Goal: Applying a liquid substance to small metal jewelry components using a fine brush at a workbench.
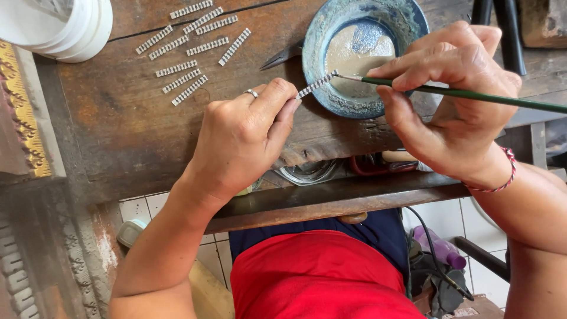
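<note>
Dark worn wooden counter [130,130] carries everything, with a carved gilt frame edge [23,112] along its left side. White round plastic container [65,26] sits top left, partly cut off. Round blue-green metal dish [407,18] with pale grey paste in it sits top centre-right; a dark pointed tool tip [282,56] pokes out from behind its left rim.

Left hand [242,142], ring on one finger, pinches one end of a small silvery ridged strip [316,84] between thumb and forefinger, holding it out over the dish's left rim. Right hand [455,100] grips a thin green-handled brush [472,94] in a pen hold, brush tip touching the strip's far end, right above the paste.

Progress: ten or so matching silvery ridged strips [189,50] lie loose on the counter, upper left, well apart from both hands. Can't tell whether those are already coated or still waiting, too small. The held strip looks mid-coating, so at least this one isn't finished.
</note>
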